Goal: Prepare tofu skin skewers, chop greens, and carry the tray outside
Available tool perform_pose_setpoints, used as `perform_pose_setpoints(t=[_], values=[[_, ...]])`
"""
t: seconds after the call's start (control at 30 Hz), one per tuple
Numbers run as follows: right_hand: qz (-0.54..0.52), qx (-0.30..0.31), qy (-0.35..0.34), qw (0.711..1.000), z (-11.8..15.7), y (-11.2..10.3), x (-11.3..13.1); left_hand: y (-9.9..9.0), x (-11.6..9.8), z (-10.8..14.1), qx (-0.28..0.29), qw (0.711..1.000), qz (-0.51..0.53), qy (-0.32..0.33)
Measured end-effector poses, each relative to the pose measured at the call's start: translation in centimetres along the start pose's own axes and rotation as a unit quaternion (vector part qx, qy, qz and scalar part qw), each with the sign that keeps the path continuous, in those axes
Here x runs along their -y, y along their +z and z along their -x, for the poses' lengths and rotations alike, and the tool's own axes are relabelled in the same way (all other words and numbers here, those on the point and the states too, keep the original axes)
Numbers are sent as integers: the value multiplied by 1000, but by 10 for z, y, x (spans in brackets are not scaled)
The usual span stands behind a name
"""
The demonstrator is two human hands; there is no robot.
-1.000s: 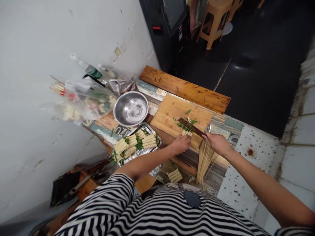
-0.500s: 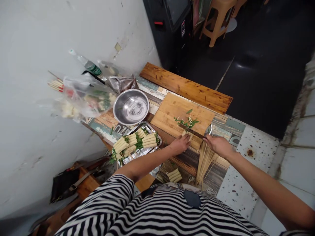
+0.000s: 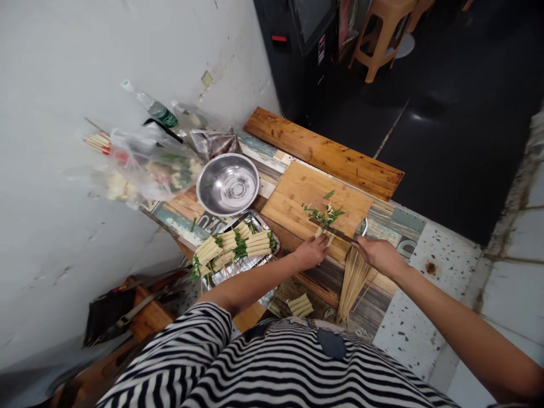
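Note:
My right hand point(image 3: 378, 255) grips the handle of a knife point(image 3: 334, 230), whose dark blade lies across pale rolls at the near edge of the wooden cutting board point(image 3: 284, 195). With its fingers pressed on those rolls point(image 3: 325, 234), my left hand point(image 3: 312, 252) is just on the near side of the blade. Chopped greens point(image 3: 325, 214) lie on the board beyond the knife. Left of the board, a foil-lined tray point(image 3: 255, 262) holds stacked rolls filled with greens point(image 3: 257, 243). Thin skewers point(image 3: 353, 277) lie in a bundle below my right hand.
A steel bowl point(image 3: 228, 185) stands behind the tray. Plastic bags point(image 3: 157, 164) and a bottle point(image 3: 157, 110) are by the wall. More rolls point(image 3: 300, 306) lie close to my body. A wooden bench point(image 3: 323, 150) runs along the far side.
The view has shifted slightly. The knife blade has moved a little toward my left hand, away from the cut greens. Both hands keep their hold.

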State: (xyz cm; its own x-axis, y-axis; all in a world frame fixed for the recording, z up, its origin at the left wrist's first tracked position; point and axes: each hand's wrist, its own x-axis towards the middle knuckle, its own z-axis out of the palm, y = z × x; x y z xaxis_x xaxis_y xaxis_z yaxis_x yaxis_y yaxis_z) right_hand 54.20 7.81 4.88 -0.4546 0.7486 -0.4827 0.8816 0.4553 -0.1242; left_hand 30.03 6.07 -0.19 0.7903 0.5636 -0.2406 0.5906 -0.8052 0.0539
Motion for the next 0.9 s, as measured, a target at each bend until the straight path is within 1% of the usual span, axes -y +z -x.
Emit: perform_pose_setpoints(t=[0.17,0.33,0.5,0.7,0.8,0.9], values=[[0,-1,-11,1000,-5,2,-4,1,0,-1,1,1000,-12,3],[8,-1,-39,999,-8,2,-9,1,1,-1,3,1000,-18,6],[19,9,-41,999,-9,-3,-9,3,1,-1,-4,1000,-22,7],[15,27,-38,999,-13,-1,-12,4,2,-2,-6,1000,-8,3],[8,33,-37,999,-23,-1,-8,4,1,-2,-1,1000,1,-2],[-2,27,-19,999,-36,-1,6,2,0,-3,12,1000,-7,-9]])
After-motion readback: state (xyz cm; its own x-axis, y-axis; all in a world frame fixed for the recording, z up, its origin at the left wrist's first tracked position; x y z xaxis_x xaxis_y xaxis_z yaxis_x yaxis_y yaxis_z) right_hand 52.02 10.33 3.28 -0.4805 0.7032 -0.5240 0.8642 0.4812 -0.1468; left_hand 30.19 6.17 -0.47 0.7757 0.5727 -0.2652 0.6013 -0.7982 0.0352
